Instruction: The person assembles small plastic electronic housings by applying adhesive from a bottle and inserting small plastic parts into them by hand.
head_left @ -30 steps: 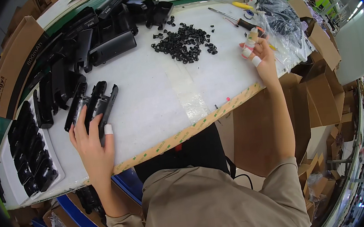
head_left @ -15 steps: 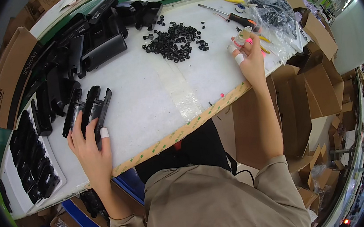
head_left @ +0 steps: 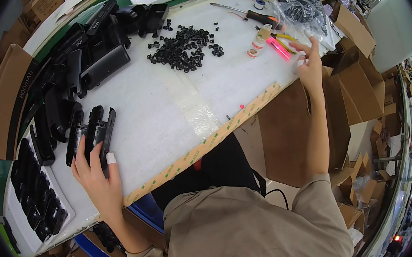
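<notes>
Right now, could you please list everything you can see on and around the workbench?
Table: one, white, centre.
Long plastic parts: several, black, under the left hand.
Plastic housings: many, black, piled far left.
Small clips: a heap, black, far centre.
Tray of parts: one, white with black parts, left edge.
Screwdriver: one, black handle, far right.
Pink tool: one, by the right hand.
Plastic bag: one, clear, far right.
Cardboard boxes: several, brown, right side.
Left hand: on the long parts.
Right hand: fingers spread, table's right edge.
</notes>
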The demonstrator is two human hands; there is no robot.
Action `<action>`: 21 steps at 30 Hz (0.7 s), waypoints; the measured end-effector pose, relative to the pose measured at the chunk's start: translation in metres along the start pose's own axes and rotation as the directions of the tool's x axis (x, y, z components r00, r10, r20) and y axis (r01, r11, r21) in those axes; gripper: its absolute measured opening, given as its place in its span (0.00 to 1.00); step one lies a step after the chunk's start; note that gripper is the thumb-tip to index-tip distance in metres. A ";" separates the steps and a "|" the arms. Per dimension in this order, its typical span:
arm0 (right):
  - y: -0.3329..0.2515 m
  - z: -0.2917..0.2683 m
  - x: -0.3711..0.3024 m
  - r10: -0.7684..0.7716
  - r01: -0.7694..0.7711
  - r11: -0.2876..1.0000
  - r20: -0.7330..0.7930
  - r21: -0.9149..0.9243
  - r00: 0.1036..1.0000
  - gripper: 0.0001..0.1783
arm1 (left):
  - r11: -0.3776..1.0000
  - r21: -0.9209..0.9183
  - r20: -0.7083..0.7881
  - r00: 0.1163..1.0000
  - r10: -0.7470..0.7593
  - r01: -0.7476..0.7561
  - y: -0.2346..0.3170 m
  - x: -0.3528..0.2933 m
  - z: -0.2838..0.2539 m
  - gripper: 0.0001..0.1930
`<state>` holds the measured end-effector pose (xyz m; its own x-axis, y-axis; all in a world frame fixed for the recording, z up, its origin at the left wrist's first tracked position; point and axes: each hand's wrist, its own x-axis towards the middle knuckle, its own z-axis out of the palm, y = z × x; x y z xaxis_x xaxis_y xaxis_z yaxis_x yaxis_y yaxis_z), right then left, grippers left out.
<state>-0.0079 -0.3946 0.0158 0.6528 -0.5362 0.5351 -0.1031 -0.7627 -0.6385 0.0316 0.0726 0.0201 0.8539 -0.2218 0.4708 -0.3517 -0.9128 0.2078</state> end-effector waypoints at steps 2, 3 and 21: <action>0.017 -0.003 0.000 -0.131 0.138 0.990 0.157 -0.031 0.979 0.33 | 1.000 0.003 0.001 1.000 0.015 -0.015 0.001 0.001 0.000 0.13; 0.024 -0.003 0.000 -0.167 0.171 0.985 0.149 -0.015 0.975 0.33 | 1.000 -0.003 0.002 1.000 0.020 -0.020 0.001 0.002 0.001 0.13; 0.018 -0.003 -0.006 -0.166 0.181 0.980 0.151 -0.088 0.974 0.31 | 0.999 0.030 0.013 1.000 0.013 -0.014 0.001 0.000 -0.002 0.14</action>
<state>-0.0161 -0.4062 0.0025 0.7666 -0.3411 0.5440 -0.0488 -0.8758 -0.4803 0.0305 0.0720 0.0224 0.8541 -0.2386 0.4622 -0.3518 -0.9195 0.1754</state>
